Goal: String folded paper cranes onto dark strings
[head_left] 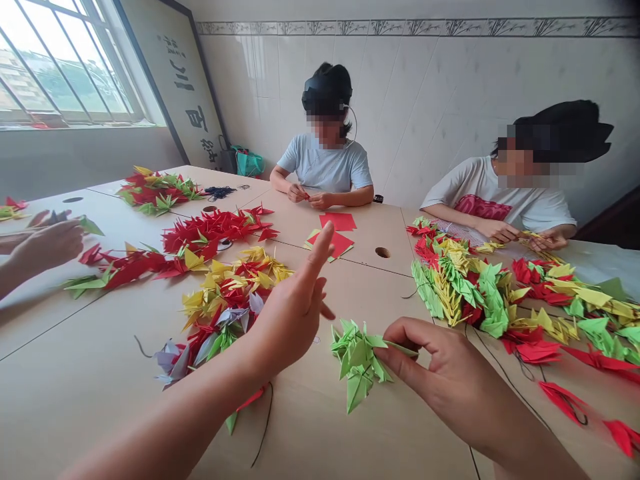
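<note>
My right hand (pixel 440 373) is closed in a pinch, thumb and forefinger on the pointed tip of a light green folded paper crane (pixel 361 357). Several green folds bunch together there, low over the table, so I cannot tell whether it is one crane or a small cluster. My left hand (pixel 295 307) is raised to the left of it, fingers stretched and apart, touching nothing that I can see. Below and behind my left forearm lies a heap of yellow, red, lilac and green paper cranes (pixel 225 287), partly covered by the arm.
Red paper squares (pixel 338 222) lie mid-table near a round hole (pixel 383 253). Strings of cranes (pixel 465 280) spread over the right side, with black threads. Red cranes (pixel 210 230) lie left. Two people (pixel 325 160) sit opposite; another person's hands (pixel 50 243) work at left.
</note>
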Demonstrator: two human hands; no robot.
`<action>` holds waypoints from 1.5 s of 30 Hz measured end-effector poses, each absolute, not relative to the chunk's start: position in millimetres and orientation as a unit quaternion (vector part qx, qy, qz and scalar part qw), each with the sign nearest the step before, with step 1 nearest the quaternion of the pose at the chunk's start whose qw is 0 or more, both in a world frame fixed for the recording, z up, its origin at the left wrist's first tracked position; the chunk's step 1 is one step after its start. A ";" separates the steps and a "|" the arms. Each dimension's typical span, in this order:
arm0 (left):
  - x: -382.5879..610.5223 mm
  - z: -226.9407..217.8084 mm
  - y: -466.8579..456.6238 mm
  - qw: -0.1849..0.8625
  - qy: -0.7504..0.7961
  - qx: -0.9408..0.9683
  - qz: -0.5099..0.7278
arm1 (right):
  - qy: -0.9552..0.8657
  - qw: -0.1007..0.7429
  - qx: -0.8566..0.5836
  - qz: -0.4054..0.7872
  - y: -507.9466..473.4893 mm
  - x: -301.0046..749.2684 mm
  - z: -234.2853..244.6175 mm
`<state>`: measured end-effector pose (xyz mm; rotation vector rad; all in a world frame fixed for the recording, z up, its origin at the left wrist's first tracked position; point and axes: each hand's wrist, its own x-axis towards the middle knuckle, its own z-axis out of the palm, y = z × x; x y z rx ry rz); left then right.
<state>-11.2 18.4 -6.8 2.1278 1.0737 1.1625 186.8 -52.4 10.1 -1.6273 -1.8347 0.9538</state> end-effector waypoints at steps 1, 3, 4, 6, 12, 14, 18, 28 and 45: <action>-10.5 -7.9 19.3 0.221 0.391 0.783 0.430 | -0.676 0.254 -0.598 0.349 -52.4 186.7 10.3; -9.2 -7.3 20.3 0.154 0.403 0.792 0.432 | -0.678 0.256 -0.595 0.348 -52.4 186.6 10.9; -8.9 -5.6 19.9 0.123 0.409 0.793 0.435 | -0.677 0.256 -0.595 0.349 -52.6 186.5 11.3; -9.7 -1.0 17.0 0.089 0.407 0.788 0.453 | -0.673 0.257 -0.597 0.352 -53.1 186.4 11.6; -18.8 0.8 7.8 0.326 0.312 0.676 0.582 | -0.673 0.249 -0.595 0.362 -54.6 188.6 9.3; -20.2 -0.4 7.9 0.395 0.271 0.647 0.593 | -0.673 0.250 -0.593 0.365 -54.5 189.5 8.8; -18.1 3.6 8.4 0.455 0.247 0.639 0.568 | -0.668 0.257 -0.594 0.368 -54.6 189.4 9.4; -18.9 9.5 1.3 0.364 0.255 0.662 0.604 | -0.681 0.245 -0.594 0.350 -53.1 188.2 9.4; -11.5 1.7 1.6 0.415 0.286 0.665 0.552 | -0.668 0.253 -0.590 0.376 -53.2 187.4 10.2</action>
